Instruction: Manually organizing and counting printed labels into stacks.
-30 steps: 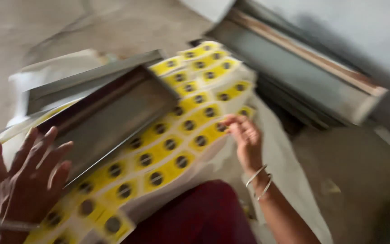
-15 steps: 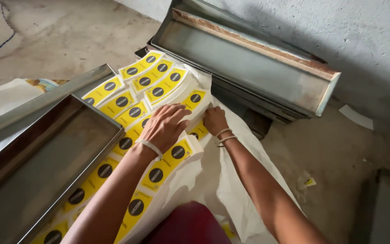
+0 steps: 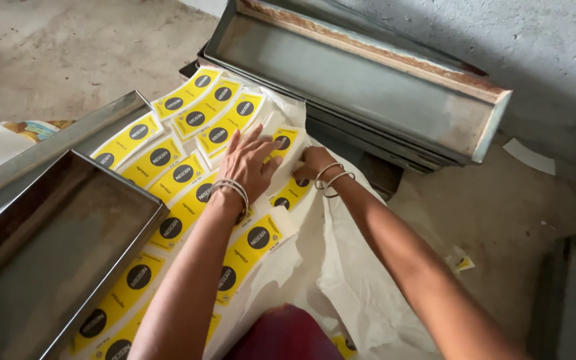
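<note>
Head view, looking down at a concrete floor (image 3: 55, 60). A white sheet (image 3: 341, 280) is spread over the floor and carries rows of yellow labels (image 3: 178, 173), each strip printed with black discs; the strips lie side by side and partly overlap, running from the lower left to the upper middle of the view.

The left hand (image 3: 248, 167) lies palm down on the labels near the middle of the spread, its fingers (image 3: 251, 140) open, stretched flat and slightly fanned, pressing the strips rather than gripping anything. Thin bangles (image 3: 231, 190) circle its wrist. One label (image 3: 287, 143) lies just beyond the fingertips, at the right edge of the rows.

The right hand (image 3: 315, 162) rests at that same edge, just beside the left hand, touching the border of the labels where they meet the sheet. Its fingers are curled under and largely hidden, so whether they pinch a strip cannot be told. Two bangles (image 3: 331, 179) sit on this wrist.

A shallow metal tray (image 3: 55, 253) stands at the lower left, its rim overlapping the labels nearest it. A second, longer tray (image 3: 368, 87) leans on a stack of similar trays at the top, beside a grey wall (image 3: 535, 47). A dark red cloth (image 3: 281, 337) shows at the bottom edge, between the forearms.
</note>
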